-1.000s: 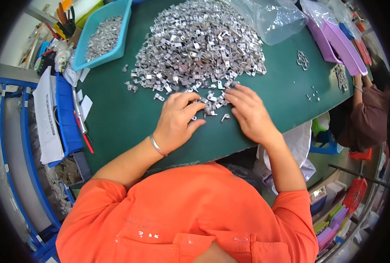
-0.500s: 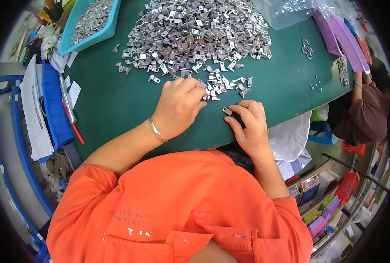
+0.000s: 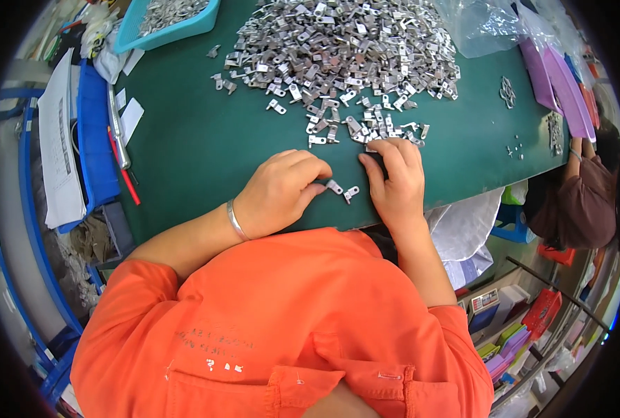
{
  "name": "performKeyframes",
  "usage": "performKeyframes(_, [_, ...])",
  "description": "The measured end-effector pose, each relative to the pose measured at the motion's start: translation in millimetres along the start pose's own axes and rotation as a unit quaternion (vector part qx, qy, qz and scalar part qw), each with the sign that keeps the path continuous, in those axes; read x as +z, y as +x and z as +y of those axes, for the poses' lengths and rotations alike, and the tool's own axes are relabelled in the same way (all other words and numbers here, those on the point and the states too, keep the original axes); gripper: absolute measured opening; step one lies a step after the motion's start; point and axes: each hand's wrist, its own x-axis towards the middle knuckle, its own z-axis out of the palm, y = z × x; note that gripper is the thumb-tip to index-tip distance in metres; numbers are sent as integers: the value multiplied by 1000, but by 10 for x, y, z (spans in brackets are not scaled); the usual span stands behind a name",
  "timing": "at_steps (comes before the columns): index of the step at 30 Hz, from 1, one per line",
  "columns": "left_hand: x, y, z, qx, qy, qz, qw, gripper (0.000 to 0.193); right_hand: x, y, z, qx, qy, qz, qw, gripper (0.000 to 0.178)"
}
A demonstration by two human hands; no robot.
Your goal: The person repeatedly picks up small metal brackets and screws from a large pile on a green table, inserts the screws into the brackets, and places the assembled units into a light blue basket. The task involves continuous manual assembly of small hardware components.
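Metal bits (image 3: 352,194): few out front, most still in big pile (image 3: 348,52). Left hand (image 3: 276,187) pinches one; right hand (image 3: 398,182) narrow, can't tell if holding.

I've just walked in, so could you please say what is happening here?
A person in an orange shirt handles small metal brackets at a green table. The left hand is by one bracket, with another lying beside it. The right hand reaches a loose cluster in front of the large pile; whether either grips a piece is unclear.
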Motion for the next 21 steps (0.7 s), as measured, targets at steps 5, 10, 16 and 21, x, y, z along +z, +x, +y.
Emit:
performKeyframes(5, [20,27,104,15,9,-7,1000,22,-6,-19,-26,74,80,-3,994,16])
performKeyframes(10, [143,57,1,56,42,-22,997,19,-247,-165,-91,412,520,-37,747,11])
performKeyframes(16, [94,54,24,35,13,6,999,22,-330,-231,-64,459,690,-46,558,13])
performKeyframes(21, [42,-11,28,49,23,-24,998,23,-351,-283,-104,402,471,-78,781,8])
